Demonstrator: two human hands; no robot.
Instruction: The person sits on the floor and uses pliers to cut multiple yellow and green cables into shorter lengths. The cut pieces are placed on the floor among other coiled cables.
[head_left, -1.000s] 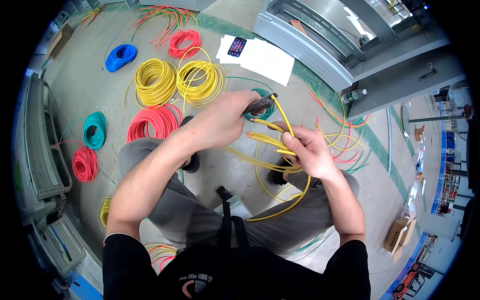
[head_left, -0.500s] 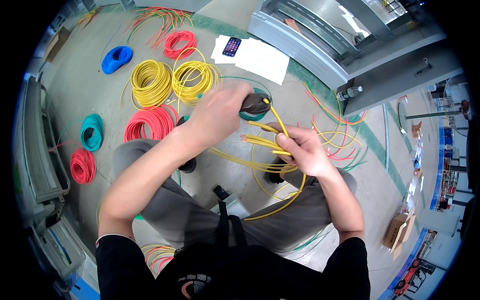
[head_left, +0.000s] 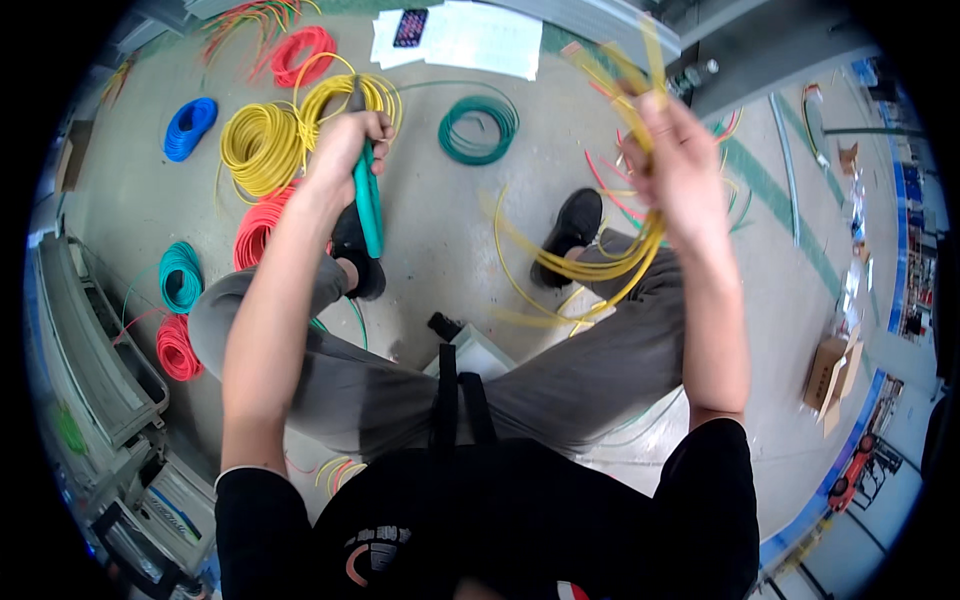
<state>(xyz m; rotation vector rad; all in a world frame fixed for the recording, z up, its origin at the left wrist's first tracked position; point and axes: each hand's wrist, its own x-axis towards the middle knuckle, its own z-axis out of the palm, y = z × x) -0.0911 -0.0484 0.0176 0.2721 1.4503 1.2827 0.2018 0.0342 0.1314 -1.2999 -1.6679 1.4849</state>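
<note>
My left hand point(head_left: 350, 145) is closed round the cable cutters point(head_left: 369, 215), with the dark head pointing away and the green handles hanging toward my left foot. The handles look pressed together. In my right hand point(head_left: 682, 165), raised at the right, is a bundle of yellow wires point(head_left: 640, 265); their ends stick up past the fingers, smeared by motion, and their lengths curve down over my right knee. Yellow wire coils point(head_left: 262, 150) lie behind and left of the cutters. A dark green wire coil point(head_left: 478, 131) rests on the floor between the hands.
Red coils point(head_left: 258, 228), a blue coil point(head_left: 190, 129) and a teal coil point(head_left: 181, 277) lie on the left. A phone point(head_left: 410, 28) sits on white papers point(head_left: 485, 40) near a grey metal cabinet point(head_left: 780, 60). A cardboard box point(head_left: 832, 375) stands at the right.
The cutters have left the yellow wire in my right hand and swung left and down. My right hand has moved right and away with the wires. My view has shifted.
</note>
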